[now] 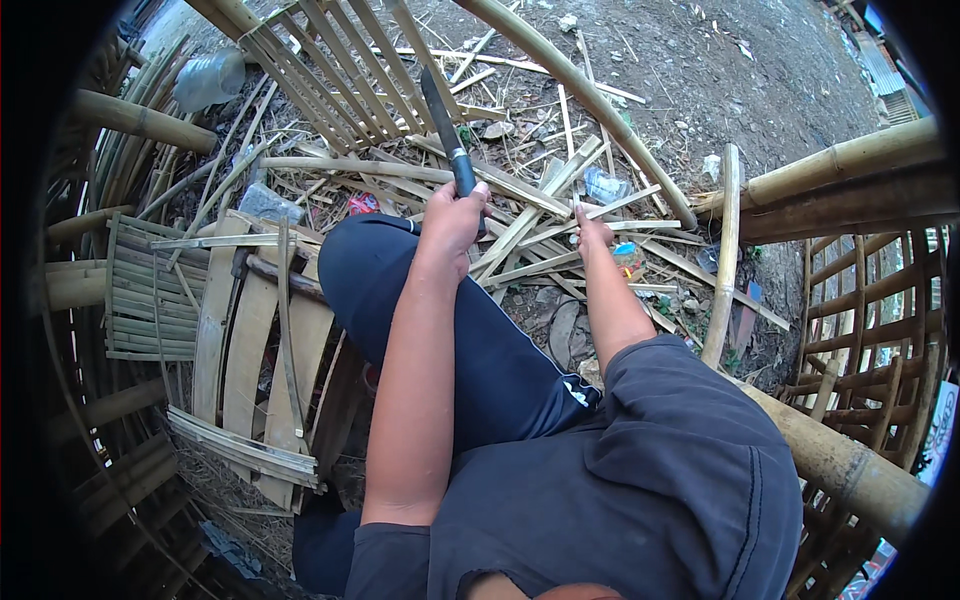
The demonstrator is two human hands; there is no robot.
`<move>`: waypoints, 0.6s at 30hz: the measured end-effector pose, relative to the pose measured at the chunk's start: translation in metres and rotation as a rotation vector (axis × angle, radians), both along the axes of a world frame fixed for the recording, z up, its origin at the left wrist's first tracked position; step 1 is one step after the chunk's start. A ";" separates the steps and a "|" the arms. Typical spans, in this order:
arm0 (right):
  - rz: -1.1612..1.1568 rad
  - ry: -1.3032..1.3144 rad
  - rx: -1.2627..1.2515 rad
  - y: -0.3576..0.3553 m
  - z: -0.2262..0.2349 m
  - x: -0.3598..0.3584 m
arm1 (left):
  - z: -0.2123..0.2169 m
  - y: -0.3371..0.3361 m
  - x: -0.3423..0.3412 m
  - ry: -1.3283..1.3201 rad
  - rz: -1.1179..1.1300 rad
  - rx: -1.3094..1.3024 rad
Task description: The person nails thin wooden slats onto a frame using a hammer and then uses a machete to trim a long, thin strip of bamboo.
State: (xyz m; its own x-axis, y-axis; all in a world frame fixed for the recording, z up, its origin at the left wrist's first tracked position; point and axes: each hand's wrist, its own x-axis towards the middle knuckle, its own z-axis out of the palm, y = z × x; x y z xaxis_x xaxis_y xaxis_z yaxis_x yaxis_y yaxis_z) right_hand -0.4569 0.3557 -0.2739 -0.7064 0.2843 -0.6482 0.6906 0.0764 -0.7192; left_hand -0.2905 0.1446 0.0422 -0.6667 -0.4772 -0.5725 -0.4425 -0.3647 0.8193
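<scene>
My left hand (453, 222) is closed round the black handle of a long knife (440, 120). Its dark blade points up and away, in front of a bamboo slat panel (345, 75). Further right, my right hand (594, 234) reaches down over a heap of split bamboo strips (535, 215). Its fingers are pinched on what looks like the pale end of a thin bamboo strip (577, 200); most of that strip is hard to make out. Below the knife hand is my bent knee in dark trousers.
To the left stands a low slatted bamboo bench (243, 345) with loose strips across it. Thick bamboo poles (850, 170) and a bamboo lattice (870, 330) close in the right side. A clear plastic container (210, 80) sits far left. A curved pole (600, 105) crosses the dirt ground ahead.
</scene>
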 end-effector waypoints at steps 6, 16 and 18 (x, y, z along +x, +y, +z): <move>-0.004 0.089 -0.067 0.002 -0.007 0.016 | 0.004 0.004 0.000 0.010 0.018 0.016; 0.225 0.503 -0.396 -0.033 0.067 0.088 | -0.003 -0.005 0.008 -0.003 0.064 0.016; 0.317 0.586 -0.382 -0.031 0.080 0.090 | -0.005 -0.001 0.004 0.008 0.054 0.018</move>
State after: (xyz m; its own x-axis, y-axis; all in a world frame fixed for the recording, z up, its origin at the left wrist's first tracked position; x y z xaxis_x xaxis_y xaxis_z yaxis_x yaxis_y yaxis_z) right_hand -0.3665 0.3250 -0.1938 -0.9751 -0.1579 -0.1554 0.1752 -0.1202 -0.9772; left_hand -0.2864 0.1436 0.0374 -0.6453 -0.5018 -0.5760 -0.4150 -0.4028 0.8158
